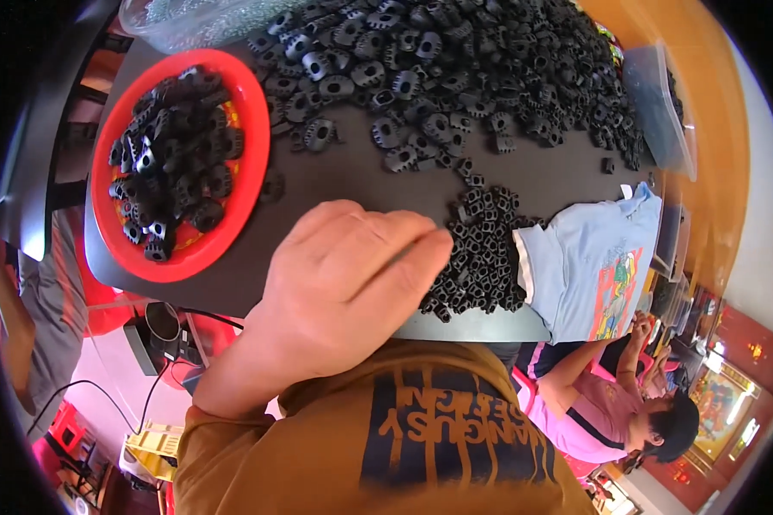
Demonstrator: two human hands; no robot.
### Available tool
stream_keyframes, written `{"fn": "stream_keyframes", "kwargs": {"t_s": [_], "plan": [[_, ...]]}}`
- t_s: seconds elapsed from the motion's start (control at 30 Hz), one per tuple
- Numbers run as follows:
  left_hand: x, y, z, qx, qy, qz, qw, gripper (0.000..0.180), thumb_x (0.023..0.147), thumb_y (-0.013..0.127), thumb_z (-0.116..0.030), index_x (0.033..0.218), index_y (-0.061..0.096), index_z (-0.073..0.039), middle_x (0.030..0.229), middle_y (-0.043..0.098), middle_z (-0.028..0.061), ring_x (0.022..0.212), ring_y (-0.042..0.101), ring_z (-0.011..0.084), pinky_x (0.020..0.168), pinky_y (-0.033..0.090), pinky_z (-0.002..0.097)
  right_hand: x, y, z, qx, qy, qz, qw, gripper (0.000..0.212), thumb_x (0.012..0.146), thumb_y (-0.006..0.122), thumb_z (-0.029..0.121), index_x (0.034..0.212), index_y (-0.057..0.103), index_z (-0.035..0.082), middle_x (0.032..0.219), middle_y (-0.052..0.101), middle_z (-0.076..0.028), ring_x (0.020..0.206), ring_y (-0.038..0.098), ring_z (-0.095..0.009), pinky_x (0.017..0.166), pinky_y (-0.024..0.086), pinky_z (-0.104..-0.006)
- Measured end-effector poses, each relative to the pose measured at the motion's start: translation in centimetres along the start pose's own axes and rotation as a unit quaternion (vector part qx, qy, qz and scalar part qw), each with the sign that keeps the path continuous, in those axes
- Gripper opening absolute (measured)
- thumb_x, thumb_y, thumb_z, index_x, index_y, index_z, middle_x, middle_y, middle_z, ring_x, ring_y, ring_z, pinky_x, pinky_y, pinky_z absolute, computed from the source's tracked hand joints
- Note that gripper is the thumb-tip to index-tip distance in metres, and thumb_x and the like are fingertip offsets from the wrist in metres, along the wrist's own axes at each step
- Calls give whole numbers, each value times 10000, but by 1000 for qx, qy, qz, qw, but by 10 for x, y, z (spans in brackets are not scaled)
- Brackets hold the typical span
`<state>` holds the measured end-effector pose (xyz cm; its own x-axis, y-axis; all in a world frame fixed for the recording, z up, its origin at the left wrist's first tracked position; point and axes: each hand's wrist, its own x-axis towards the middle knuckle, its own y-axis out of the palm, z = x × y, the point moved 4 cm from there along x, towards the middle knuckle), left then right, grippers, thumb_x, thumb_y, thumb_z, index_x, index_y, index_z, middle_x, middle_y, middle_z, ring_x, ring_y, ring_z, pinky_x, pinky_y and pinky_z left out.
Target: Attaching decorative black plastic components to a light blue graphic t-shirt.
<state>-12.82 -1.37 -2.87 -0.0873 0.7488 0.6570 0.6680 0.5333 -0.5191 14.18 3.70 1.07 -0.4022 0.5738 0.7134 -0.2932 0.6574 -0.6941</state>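
Observation:
My left hand [352, 270] is over the near part of the dark table, its back turned up and its fingertips pointing right. Thumb and fingers are pressed together in a pinch; what they hold, if anything, is hidden. Just beyond the fingertips lies a pile of small black square plastic pieces [485, 249]. To the left of the hand stands a red oval tray [253, 163] holding black toothed plastic clips [167, 159]. A large heap of similar black plastic parts [455, 69] covers the far side. My right hand is out of sight.
A light blue printed cloth [588, 262] lies at the table's right. Clear plastic tubs stand at the far left [193, 26] and far right [661, 112]. A person in a pink shirt [588, 412] sits farther right. A black cable [150, 399] hangs at the lower left.

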Motion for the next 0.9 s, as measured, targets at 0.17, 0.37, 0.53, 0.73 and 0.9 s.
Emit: {"fn": "stream_keyframes", "kwargs": {"t_s": [0.17,0.37,0.53,0.73,0.9], "plan": [[-7,-2,5,-6,23,-9,1000,326,598,665,46,914,645,-35,862,625,82,656,581,212,578,477,331,26,-20,-21,118,-140,-25,983,659,698,677,-70,1243,313,-141,1232,445,-238,1138,500,-231,929,478,-324],[-7,0,-1,-27,29,12,999,332,598,657,18,925,639,-34,885,621,74,653,575,206,587,486,336,31,-20,-10,105,-129,-46,985,670,688,639,-109,1256,284,-111,1229,442,-263,1128,499,-295,924,474,-374],[-10,0,3,0,49,35,998,256,646,634,-69,889,612,7,886,572,87,646,565,169,627,473,307,35,-16,1,90,-114,-63,987,689,677,601,-148,1268,255,-81,1227,440,-289,1117,497,-360,918,470,-424],[-9,-1,0,-27,7,70,997,320,596,667,-2,914,633,-20,885,614,83,659,580,192,601,478,332,33,-19,-12,74,-88,-81,990,720,664,556,-196,1283,220,-45,1224,437,-320,1105,496,-437,911,465,-485],[-8,-5,8,69,-26,55,996,350,645,683,-42,990,627,-32,966,609,85,802,596,236,735,445,386,29,4,6,59,-70,-92,992,754,654,518,-235,1296,190,-15,1222,434,-346,1094,494,-501,905,461,-535]]}}
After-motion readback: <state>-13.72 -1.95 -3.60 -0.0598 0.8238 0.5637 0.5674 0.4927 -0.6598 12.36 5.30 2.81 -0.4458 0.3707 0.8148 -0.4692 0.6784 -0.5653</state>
